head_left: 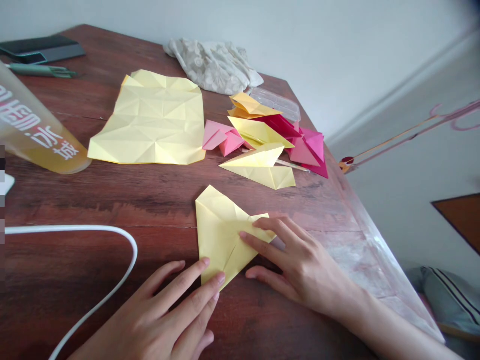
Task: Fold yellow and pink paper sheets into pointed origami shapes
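A pale yellow folded sheet of origami paper (219, 225) lies flat on the wooden table in front of me. My left hand (172, 305) rests at its lower corner, fingers stretched out and fingertips touching the paper. My right hand (292, 255) lies on its right side with fingers spread, the index and middle fingertips on the paper and the thumb just off its lower edge. The right corner of the paper is partly covered by the right fingers. Neither hand grips anything.
A creased yellow sheet (157, 120) lies behind. Folded yellow (262, 165) and pink paper pieces (309, 147) sit to its right, near a clear plastic box (279, 102) and a patterned cloth (215, 65). A drink cup (33, 130) and white cable (129, 250) are on the left.
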Tool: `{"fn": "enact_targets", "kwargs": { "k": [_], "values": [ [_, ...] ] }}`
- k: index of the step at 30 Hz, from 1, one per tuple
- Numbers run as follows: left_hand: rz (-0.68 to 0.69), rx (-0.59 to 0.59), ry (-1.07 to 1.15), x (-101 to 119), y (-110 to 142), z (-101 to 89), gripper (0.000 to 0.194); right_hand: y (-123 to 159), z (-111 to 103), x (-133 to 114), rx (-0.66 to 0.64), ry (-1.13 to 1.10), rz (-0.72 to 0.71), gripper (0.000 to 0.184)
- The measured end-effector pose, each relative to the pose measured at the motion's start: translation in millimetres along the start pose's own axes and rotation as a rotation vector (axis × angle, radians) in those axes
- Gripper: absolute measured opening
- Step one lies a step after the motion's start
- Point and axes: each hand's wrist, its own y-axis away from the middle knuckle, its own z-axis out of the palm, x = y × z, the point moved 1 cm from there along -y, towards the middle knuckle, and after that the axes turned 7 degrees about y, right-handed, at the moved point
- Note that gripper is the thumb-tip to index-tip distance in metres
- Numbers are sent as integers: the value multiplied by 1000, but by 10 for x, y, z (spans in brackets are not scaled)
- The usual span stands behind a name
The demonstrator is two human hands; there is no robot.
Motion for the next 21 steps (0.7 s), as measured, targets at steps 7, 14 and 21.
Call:
{"fn": "enact_targets", "kwargs": {
  "k": [7,14,21],
  "values": [
    [-11,52,48,-5,7,0,18,42,31,-60,-21,94,64,40],
    [11,33,67,-29,79,-10,23,52,32,-92,-23,116,70,40],
    [-8,15,74,-23,79,-39,21,70,52,-136,-15,148,100,40]
  ]
}}
